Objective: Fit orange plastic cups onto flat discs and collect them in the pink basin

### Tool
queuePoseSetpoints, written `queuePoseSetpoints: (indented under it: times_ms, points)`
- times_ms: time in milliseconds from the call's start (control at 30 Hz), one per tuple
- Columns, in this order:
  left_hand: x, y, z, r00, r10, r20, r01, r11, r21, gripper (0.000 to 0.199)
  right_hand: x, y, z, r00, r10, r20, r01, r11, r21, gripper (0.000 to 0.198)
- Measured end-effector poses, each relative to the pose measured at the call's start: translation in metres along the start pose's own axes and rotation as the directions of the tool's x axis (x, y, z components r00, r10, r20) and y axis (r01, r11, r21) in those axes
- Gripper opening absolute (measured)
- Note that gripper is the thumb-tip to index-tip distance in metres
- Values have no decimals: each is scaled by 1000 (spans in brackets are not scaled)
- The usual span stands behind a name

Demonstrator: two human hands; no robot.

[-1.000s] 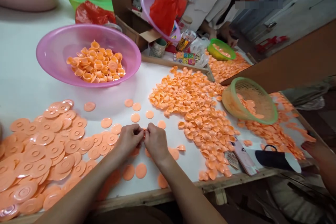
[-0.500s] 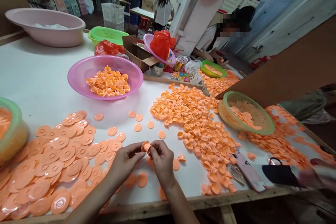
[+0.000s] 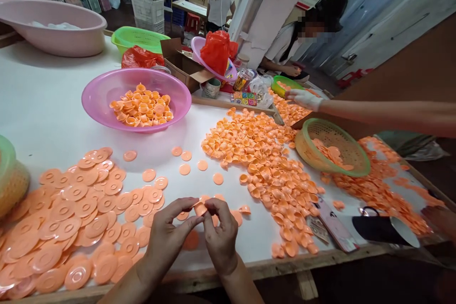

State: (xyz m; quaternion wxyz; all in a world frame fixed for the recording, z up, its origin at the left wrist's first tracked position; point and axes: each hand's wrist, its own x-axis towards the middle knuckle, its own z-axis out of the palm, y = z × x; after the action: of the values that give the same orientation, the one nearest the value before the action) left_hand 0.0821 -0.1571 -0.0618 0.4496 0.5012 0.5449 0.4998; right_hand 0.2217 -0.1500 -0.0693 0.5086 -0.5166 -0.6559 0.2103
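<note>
Between the fingertips of my left hand (image 3: 171, 228) and my right hand (image 3: 221, 232) is a small orange plastic cup (image 3: 200, 208), pinched from both sides above the table. Whether a disc is joined to it I cannot tell. Flat orange discs (image 3: 76, 228) lie heaped to the left of my left hand. Loose orange cups (image 3: 260, 152) spread in a long pile beyond and to the right of my right hand. A pink basin (image 3: 174, 109) farther back holds several orange cup pieces. A few single discs (image 3: 218, 179) lie just past my fingers.
A green colander (image 3: 359, 166) with discs stands at the right, another green basket (image 3: 14, 180) at the left edge. A phone (image 3: 335, 225) and a black mask (image 3: 379, 232) lie near the front edge. A co-worker's gloved hand (image 3: 304, 99) reaches in from the right; another person sits behind.
The piece in my fingers has been turned, and its cup shape now shows. A co-worker's gloved arm has come in from the right over the cups. The view has shifted slightly.
</note>
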Motion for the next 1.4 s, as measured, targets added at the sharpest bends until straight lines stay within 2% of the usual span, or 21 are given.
queuePoseSetpoints:
  times_ms: [100,167,333,533,633,700,833,933,1033,1100,1167,1267,1400]
  points:
    - [-1,0,-1,998,59,35,-60,998,0,26,3,-5,-4,996,-7,85,6,1000,5,37]
    - [0,2,-2,992,107,60,-107,994,10,25,6,-9,-5,992,-10,125,8,1000,17,36]
    - [-1,10,-4,962,245,118,-255,964,80,22,5,-19,-3,996,54,72,-55,998,22,29]
    - [-6,11,-9,935,325,140,-346,924,165,23,-2,-25,2,986,144,84,-150,986,71,29]
    - [-6,9,-9,929,341,147,-361,920,150,27,-3,-23,4,983,159,89,-166,982,85,28]
    - [-4,8,-9,943,287,166,-308,945,113,27,-1,-22,5,983,158,94,-166,983,79,26]
    - [2,3,-8,981,106,160,-105,994,-14,20,7,-20,6,990,114,89,-116,993,16,24]
    - [5,-1,-10,985,-9,173,38,986,-160,24,13,-20,4,993,40,107,-39,999,-9,29]
    - [6,-2,-15,980,-88,177,122,974,-193,29,15,-23,4,992,-3,125,2,1000,9,32]
    - [6,0,-18,974,-142,174,180,957,-229,26,14,-26,6,992,28,120,-32,999,29,29]
    - [6,2,-20,963,-198,184,249,915,-316,23,13,-30,9,988,117,103,-122,991,53,25]
    - [6,1,-20,951,-226,210,298,854,-427,22,12,-34,11,977,190,99,-199,977,83,22]
    - [5,-1,-20,950,-202,238,288,861,-419,27,16,-38,7,993,86,77,-90,995,52,21]
